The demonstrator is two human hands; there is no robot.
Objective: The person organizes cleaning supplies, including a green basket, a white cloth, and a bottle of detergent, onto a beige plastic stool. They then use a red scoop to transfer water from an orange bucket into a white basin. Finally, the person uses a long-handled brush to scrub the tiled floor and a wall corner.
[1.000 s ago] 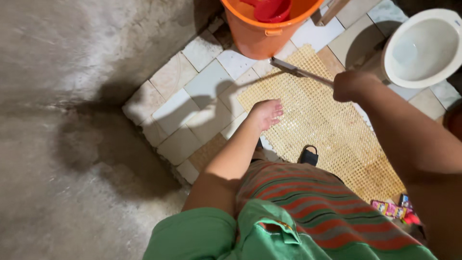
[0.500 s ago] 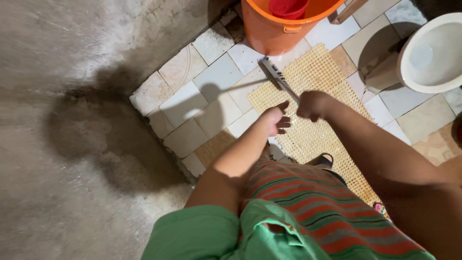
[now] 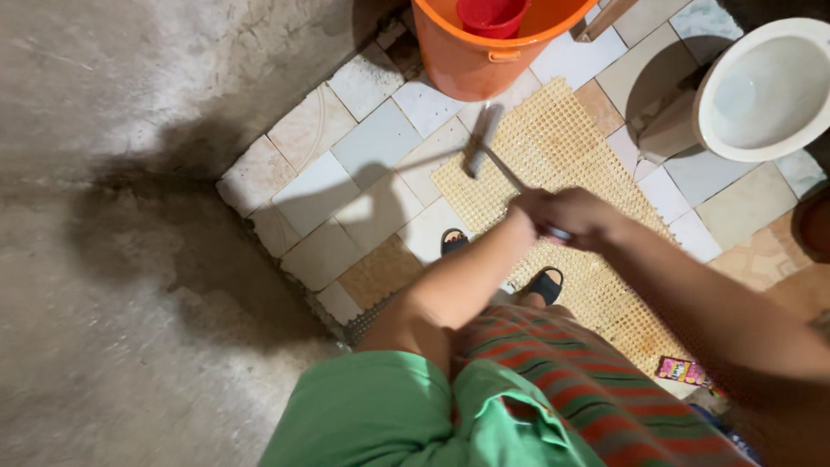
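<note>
A long-handled brush [image 3: 482,141] reaches from my hands down to the tiled floor, its bristled head blurred over the near corner of a yellow lattice mat [image 3: 562,147]. My left hand [image 3: 523,207] and my right hand [image 3: 581,216] are pressed together, both closed around the brush handle above the mat. My feet in black sandals [image 3: 453,239] stand at the mat's edge.
An orange bucket [image 3: 471,60] holding a red scoop [image 3: 488,15] stands at the top. A white toilet bowl [image 3: 761,86] is at the upper right. A bare concrete wall fills the left. A small pink packet [image 3: 683,370] lies on the floor at lower right.
My left hand, empty and open a second ago, has come onto the brush handle beside my right hand. The brush head has swung left toward the mat's corner.
</note>
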